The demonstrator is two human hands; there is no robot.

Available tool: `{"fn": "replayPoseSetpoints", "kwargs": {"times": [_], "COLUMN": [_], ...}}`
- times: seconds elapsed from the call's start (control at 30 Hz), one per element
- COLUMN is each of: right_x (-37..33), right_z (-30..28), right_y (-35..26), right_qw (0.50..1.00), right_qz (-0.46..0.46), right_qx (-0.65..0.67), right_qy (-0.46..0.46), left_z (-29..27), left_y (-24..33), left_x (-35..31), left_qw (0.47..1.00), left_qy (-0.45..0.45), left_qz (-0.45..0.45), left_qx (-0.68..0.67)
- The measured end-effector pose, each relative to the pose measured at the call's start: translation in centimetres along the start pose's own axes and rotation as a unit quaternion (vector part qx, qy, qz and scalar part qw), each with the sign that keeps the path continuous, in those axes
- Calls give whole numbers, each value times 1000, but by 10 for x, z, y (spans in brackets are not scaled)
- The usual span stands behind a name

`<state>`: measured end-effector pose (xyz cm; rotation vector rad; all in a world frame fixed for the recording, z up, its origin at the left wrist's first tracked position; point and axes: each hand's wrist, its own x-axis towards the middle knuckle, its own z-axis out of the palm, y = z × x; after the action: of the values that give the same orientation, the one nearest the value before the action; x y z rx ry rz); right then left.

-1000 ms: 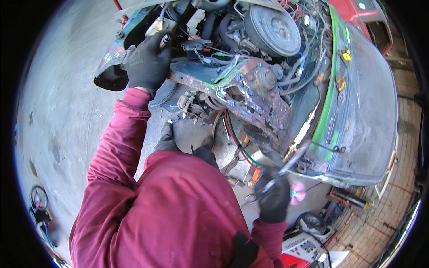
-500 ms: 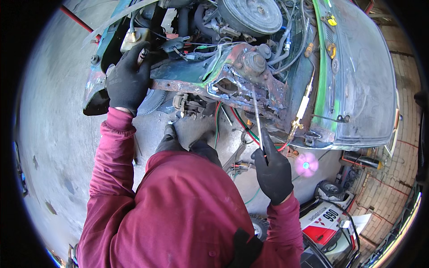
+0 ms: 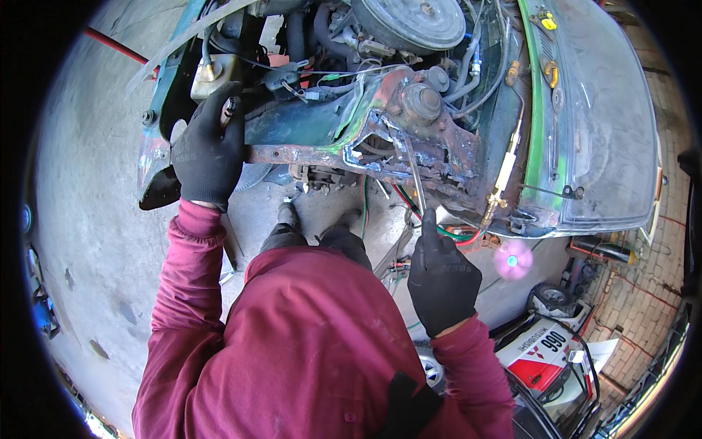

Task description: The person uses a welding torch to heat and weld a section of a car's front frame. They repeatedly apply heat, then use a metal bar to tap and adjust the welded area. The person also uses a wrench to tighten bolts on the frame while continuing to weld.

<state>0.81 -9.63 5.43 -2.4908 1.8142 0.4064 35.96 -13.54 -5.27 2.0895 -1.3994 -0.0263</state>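
Note:
My left hand (image 3: 208, 150), in a black glove, is closed at the front corner of the car's engine bay. A small metal end pokes out between its thumb and fingers; the rest of that thing is hidden. My right hand (image 3: 442, 278), also gloved, grips a long screwdriver (image 3: 417, 179), its handle hidden in the palm and the index finger stretched along the shaft. The tip reaches the torn, rusty inner fender panel (image 3: 431, 157) below the strut mount (image 3: 422, 102). Whether it touches the metal, I cannot tell.
A gas torch (image 3: 502, 175) lies against the bodywork right of the torn panel, its red and green hoses (image 3: 464, 238) hanging down. A round air filter housing (image 3: 409, 22) tops the engine. Below right stands a white and red vehicle (image 3: 537, 358). A red bar (image 3: 117, 51) is at upper left.
My right hand has moved slightly up the picture, and the screwdriver's tip has shifted left and up along the torn panel. My left hand stays at the front corner. The view has shifted slightly.

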Motion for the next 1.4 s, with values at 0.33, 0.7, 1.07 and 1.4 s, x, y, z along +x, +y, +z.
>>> {"fn": "replayPoseSetpoints", "kwargs": {"times": [0.33,0.7,1.07,1.4], "right_x": [0,-5,3,0], "right_z": [-2,23,29,-5], "right_y": [1,-3,57,28], "right_qw": [997,993,985,861], "right_qz": [2,24,-64,-128], "right_qx": [38,77,115,395], "right_qy": [69,80,113,294], "left_z": [3,3,6,7], "left_y": [0,-5,-3,-7], "left_x": [1,0,1,1], "left_qw": [999,998,999,999], "left_qy": [14,6,44,35], "left_qz": [10,6,-1,-8], "left_qx": [-45,-54,-28,-5]}}
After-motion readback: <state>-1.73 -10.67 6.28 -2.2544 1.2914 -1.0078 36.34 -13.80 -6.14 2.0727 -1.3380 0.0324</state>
